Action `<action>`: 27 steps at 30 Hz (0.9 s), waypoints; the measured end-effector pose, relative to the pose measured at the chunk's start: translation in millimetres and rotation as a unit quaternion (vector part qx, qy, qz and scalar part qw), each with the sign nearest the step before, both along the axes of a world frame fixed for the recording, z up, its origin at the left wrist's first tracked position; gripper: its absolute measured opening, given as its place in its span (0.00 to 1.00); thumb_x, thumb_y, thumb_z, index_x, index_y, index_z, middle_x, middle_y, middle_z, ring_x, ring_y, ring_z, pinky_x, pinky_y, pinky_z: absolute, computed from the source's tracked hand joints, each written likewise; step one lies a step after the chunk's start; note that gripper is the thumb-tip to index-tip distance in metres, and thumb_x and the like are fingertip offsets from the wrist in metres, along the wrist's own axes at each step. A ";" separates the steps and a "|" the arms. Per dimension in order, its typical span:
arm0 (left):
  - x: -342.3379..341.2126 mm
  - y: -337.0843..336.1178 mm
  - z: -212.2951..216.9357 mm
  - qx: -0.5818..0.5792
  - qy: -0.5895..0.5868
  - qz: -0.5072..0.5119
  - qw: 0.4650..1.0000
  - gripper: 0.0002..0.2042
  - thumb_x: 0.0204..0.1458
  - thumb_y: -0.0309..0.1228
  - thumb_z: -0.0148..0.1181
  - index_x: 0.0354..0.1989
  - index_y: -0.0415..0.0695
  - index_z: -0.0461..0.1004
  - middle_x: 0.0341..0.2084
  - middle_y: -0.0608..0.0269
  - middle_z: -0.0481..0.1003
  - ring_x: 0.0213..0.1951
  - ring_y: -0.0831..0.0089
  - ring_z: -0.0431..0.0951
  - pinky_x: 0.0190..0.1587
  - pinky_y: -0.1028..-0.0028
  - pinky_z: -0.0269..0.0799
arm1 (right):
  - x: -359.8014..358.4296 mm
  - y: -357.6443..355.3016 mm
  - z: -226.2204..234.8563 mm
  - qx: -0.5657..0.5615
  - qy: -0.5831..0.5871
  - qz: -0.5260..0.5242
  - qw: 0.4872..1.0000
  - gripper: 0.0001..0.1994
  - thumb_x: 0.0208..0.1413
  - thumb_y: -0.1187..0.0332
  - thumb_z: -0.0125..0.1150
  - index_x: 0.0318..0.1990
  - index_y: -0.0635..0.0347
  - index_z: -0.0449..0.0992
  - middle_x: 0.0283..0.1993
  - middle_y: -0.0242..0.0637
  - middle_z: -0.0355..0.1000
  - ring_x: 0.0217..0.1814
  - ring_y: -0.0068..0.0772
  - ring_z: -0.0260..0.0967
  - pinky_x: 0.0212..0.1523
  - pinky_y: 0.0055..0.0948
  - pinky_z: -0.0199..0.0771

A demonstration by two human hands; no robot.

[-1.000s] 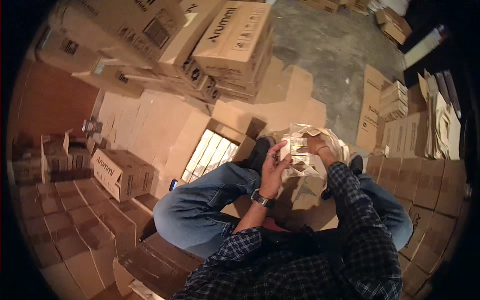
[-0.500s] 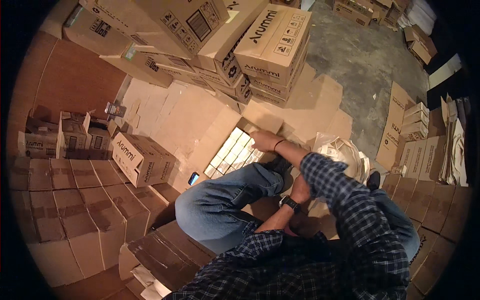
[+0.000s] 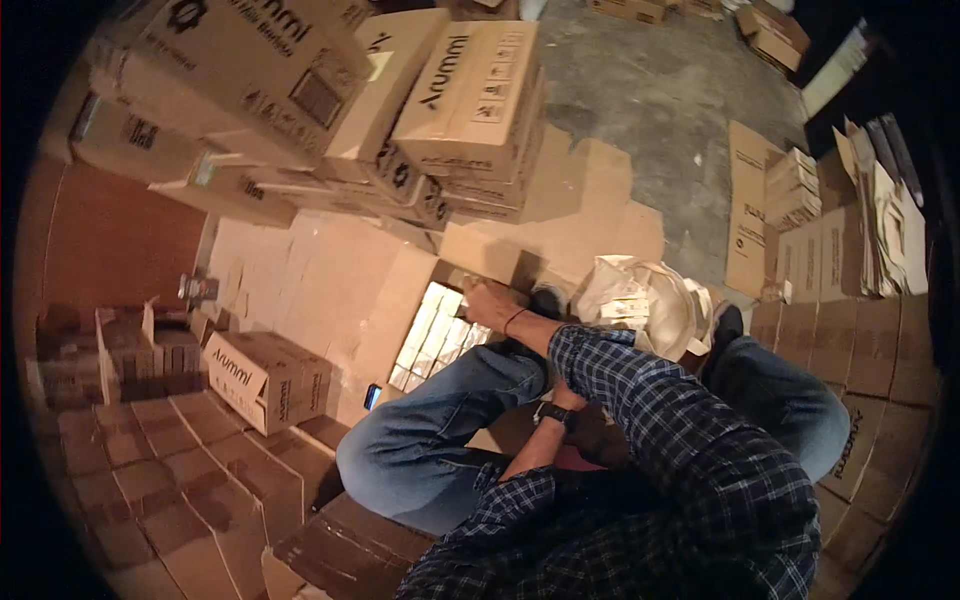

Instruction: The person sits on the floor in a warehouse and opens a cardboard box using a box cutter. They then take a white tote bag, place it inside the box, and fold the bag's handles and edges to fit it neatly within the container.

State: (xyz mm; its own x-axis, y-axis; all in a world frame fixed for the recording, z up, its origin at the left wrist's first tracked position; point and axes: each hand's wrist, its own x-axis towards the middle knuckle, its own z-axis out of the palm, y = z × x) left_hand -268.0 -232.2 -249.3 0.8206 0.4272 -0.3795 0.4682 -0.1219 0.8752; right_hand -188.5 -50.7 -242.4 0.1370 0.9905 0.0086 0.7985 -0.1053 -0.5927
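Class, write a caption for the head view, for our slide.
Right hand over an open box of small packs, a pale bag nearby.

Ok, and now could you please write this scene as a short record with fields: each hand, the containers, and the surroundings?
Right hand: over the far end of the open carton; whether it grips anything cannot be told
Left hand: mostly hidden behind the right sleeve
Open carton: holds rows of small pale packs
Pale bag: open, between the shoes, with a few small packs visible inside
Stacked cartons: beyond the open carton
Floor: grey, partly covered by cardboard sheets
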 end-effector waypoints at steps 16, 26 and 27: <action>59.1 41.3 143.1 -0.236 -0.235 0.281 0.900 0.23 0.57 0.22 0.55 0.62 0.41 0.63 0.51 0.65 0.70 0.40 0.81 0.70 0.42 0.79 0.67 | 215.0 -189.1 166.2 0.125 0.757 -0.068 0.638 0.22 0.61 0.62 0.55 0.59 0.62 0.63 0.52 0.44 0.70 0.55 0.39 0.70 0.50 0.37 0.76; 75.3 37.2 141.6 -0.182 -0.246 0.278 0.910 0.21 0.57 0.25 0.56 0.60 0.39 0.65 0.56 0.61 0.68 0.42 0.79 0.69 0.42 0.78 0.68 | 208.4 -208.1 59.5 -0.272 -0.028 -0.019 0.962 0.31 0.53 0.59 0.60 0.62 0.65 0.60 0.61 0.56 0.63 0.65 0.52 0.60 0.61 0.42 0.62; 75.8 34.3 143.4 -0.180 -0.237 0.276 0.914 0.21 0.57 0.24 0.55 0.60 0.39 0.65 0.56 0.61 0.68 0.40 0.79 0.69 0.42 0.77 0.68 | 209.6 -208.4 37.6 -0.205 -0.061 -0.059 0.975 0.30 0.53 0.60 0.60 0.61 0.65 0.61 0.61 0.56 0.63 0.65 0.53 0.59 0.62 0.43 0.62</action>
State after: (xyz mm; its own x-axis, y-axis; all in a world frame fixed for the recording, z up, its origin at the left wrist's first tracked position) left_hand -192.2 -197.9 -105.9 0.6259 0.7435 -0.2357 -0.0706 0.3549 0.9322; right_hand 21.1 -259.2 -204.9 0.2726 0.8914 -0.3620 0.8288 -0.4087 -0.3821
